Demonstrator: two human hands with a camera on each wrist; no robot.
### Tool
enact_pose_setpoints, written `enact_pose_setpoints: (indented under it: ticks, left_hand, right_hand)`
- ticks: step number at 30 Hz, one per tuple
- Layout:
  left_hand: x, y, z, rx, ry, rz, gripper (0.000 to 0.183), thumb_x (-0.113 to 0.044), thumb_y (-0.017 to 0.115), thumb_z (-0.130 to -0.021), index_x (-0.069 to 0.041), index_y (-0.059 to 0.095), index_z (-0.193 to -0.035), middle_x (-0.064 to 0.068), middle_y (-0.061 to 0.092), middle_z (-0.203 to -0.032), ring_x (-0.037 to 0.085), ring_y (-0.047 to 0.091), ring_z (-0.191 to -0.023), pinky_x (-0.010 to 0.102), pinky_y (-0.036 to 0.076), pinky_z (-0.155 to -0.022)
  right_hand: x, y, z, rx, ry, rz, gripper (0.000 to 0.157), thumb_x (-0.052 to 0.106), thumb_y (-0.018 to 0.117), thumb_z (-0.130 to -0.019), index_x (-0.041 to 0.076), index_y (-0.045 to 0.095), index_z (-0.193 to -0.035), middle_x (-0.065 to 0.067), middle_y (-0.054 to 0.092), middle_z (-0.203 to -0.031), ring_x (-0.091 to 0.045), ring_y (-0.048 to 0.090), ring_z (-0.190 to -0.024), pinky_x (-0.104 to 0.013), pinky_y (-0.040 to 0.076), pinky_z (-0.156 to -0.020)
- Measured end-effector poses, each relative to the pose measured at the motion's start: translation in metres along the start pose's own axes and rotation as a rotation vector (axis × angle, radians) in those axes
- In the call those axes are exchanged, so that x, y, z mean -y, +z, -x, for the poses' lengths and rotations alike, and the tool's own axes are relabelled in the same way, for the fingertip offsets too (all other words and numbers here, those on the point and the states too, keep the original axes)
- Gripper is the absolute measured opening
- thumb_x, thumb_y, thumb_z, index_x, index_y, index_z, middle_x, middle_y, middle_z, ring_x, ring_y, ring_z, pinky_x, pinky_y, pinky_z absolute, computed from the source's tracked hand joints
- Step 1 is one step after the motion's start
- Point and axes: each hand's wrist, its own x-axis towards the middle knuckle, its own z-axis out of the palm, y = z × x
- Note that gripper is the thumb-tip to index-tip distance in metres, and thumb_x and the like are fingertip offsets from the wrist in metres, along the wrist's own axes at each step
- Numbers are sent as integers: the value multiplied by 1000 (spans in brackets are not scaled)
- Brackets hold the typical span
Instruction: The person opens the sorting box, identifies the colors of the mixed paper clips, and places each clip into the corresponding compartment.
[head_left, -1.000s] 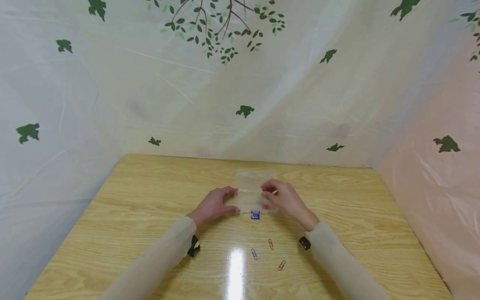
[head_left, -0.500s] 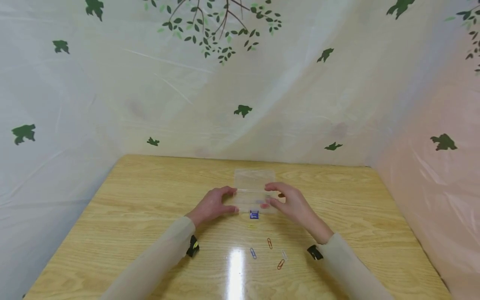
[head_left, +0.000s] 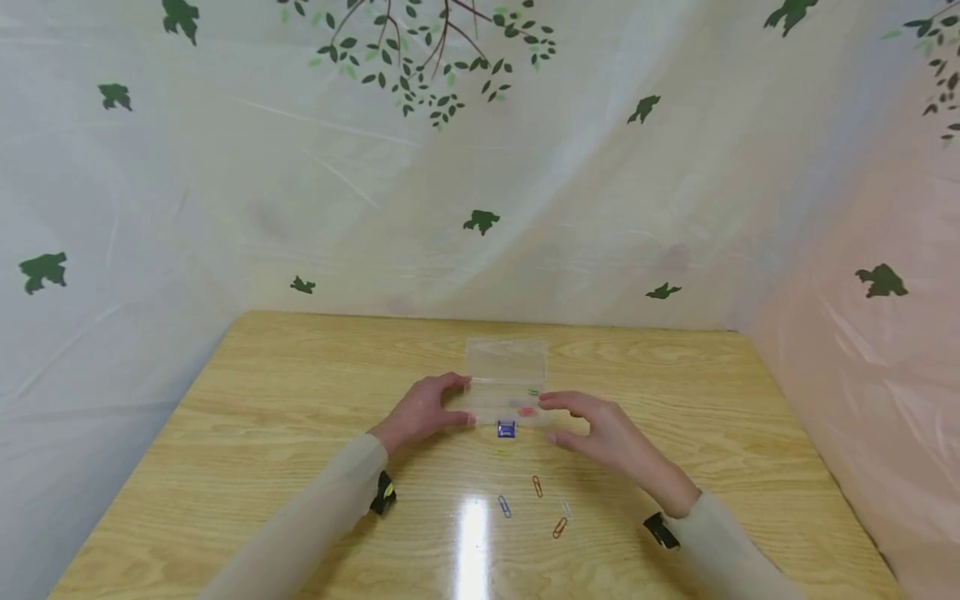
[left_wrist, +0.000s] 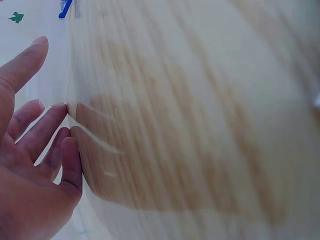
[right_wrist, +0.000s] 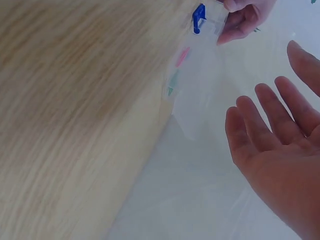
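Note:
A clear plastic box lies near the table's far edge, its transparent lid opened to the back. My left hand holds its left side, thumb at the front corner and fingertips at the rear one. Just off the box's right side, my right hand has its fingers spread and holds nothing. A green paper clip and a pinkish-red piece show in the right part of the box. The blue clasp is at its front; in the right wrist view the clasp stands out from the box.
In front of the box lie a yellow clip, a blue paper clip, a white one, and two red ones, the nearer red paper clip close by the white. A pale printed curtain hangs behind the wooden table.
My right hand has drawn back from over the box to the right and toward me, its fingers spreading apart. The green clip now shows in the box. My left hand stays at the box.

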Motion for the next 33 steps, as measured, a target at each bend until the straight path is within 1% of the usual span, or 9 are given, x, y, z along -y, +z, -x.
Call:
enact_pose_setpoints:
  ticks: [6,9,12,15,19,22,24,29,33]
  left_hand:
    - [1,1,0,2,-10,2,69,-29,86,-86,-8,57,-145,10,60,-145,34,49,-140,49,36,-120]
    - [1,0,0,-1,-6,4,68,-29,86,-86,-7,58,-145,10,61,-145,34,50,-140,49,36,-120]
    - [0,0,0,-2,-2,9,68,-29,86,-86,-7,58,-144,11,61,-145,34,50,-139,49,37,-120]
    - [0,0,0,-1,-10,11,68,-30,86,-86,-7,58,-144,10,60,-145,34,50,-140,49,36,-120]
    - [0,0,0,0,-18,4,68,-30,86,-87,-8,57,-145,11,59,-147,34,49,-140,49,36,-120]
    - [1,0,-1,3,-16,-3,69,-30,86,-87,-8,57,-145,11,59,-147,34,49,-140,49,36,-120]
    - [2,0,-1,1,-11,-8,68,-30,86,-87,-7,57,-145,12,59,-146,35,49,-140,50,37,-119]
    - [1,0,0,4,-28,-2,69,-31,85,-87,-9,57,-146,10,59,-147,33,49,-141,48,37,-120]
    - [1,0,0,2,-27,0,68,-30,85,-87,-9,57,-146,10,59,-146,33,50,-140,49,37,-119]
  right_hand:
    - [1,3,9,41,16,-15,40,11,78,-93,8,68,-132,-8,67,-137,-32,61,-128,-52,54,-103]
    - [1,6,13,78,35,-27,38,11,77,-94,9,68,-131,-6,69,-134,-32,62,-126,-52,54,-103]
    - [1,10,16,114,39,-40,36,13,77,-95,9,69,-130,-6,70,-131,-33,63,-124,-53,54,-102]
    - [0,15,18,146,34,-32,36,12,77,-93,8,69,-128,-7,70,-130,-33,64,-122,-52,54,-102]
    - [-2,24,19,181,31,-20,36,7,78,-91,7,70,-126,-8,71,-128,-32,65,-121,-49,54,-103]
    - [-3,28,18,204,30,-24,36,7,78,-90,6,70,-125,-8,71,-126,-31,65,-120,-48,54,-103]
    - [-3,31,18,227,46,-40,36,8,78,-91,6,70,-126,-7,71,-126,-30,65,-120,-48,53,-104]
    - [-4,36,17,300,101,-61,38,15,76,-94,11,69,-130,-3,70,-130,-28,62,-124,-50,49,-108]
    - [-4,38,16,334,79,-37,36,17,76,-95,13,69,-130,2,69,-128,-23,62,-122,-47,50,-107]
